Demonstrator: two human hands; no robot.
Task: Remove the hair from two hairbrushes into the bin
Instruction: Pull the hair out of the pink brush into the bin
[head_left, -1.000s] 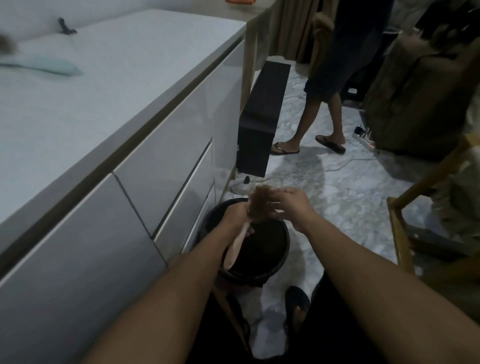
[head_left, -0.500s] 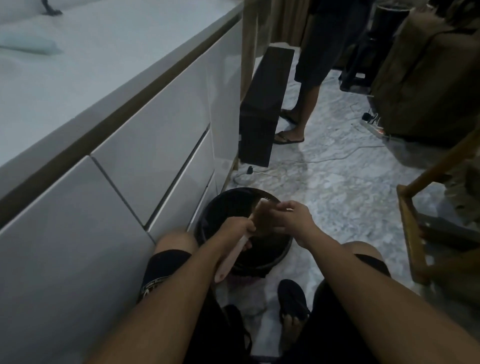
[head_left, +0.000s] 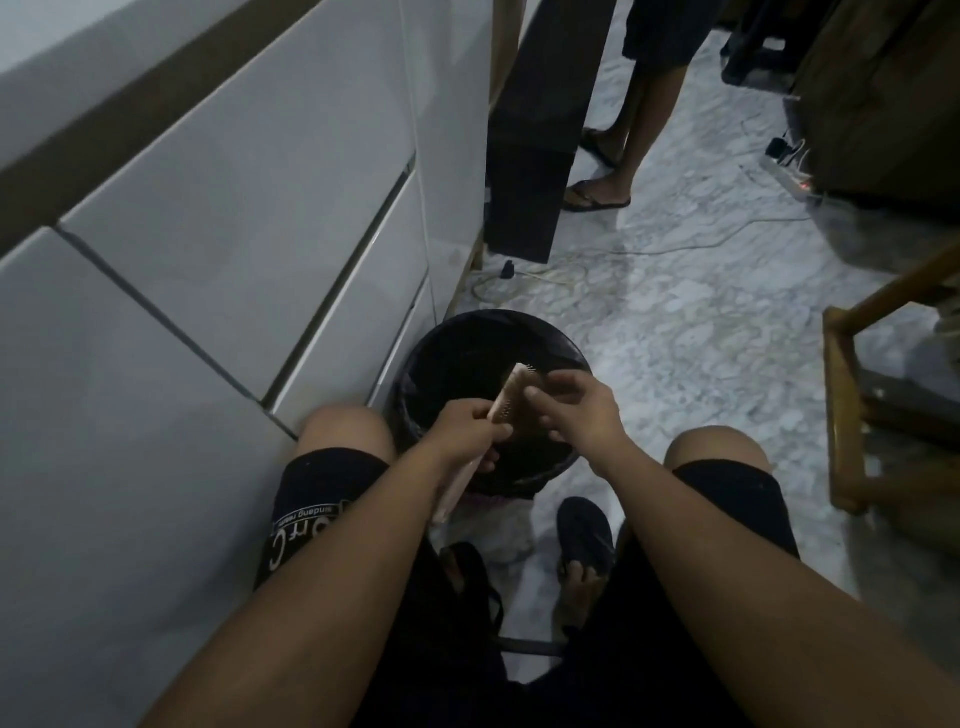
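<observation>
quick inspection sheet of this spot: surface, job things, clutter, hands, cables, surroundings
surface: marble floor
job things: brush held over black bin; second brush not seen
clutter: slipper near bin
hands: left hand grips brush handle; right hand pinches at the bristles
cables: cord and power strip on floor
surroundings: white drawers left, wooden chair right, a person's legs behind

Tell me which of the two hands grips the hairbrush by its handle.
The left hand: it grips the hairbrush handle over the bin, while the right hand only picks at the bristles.
</observation>
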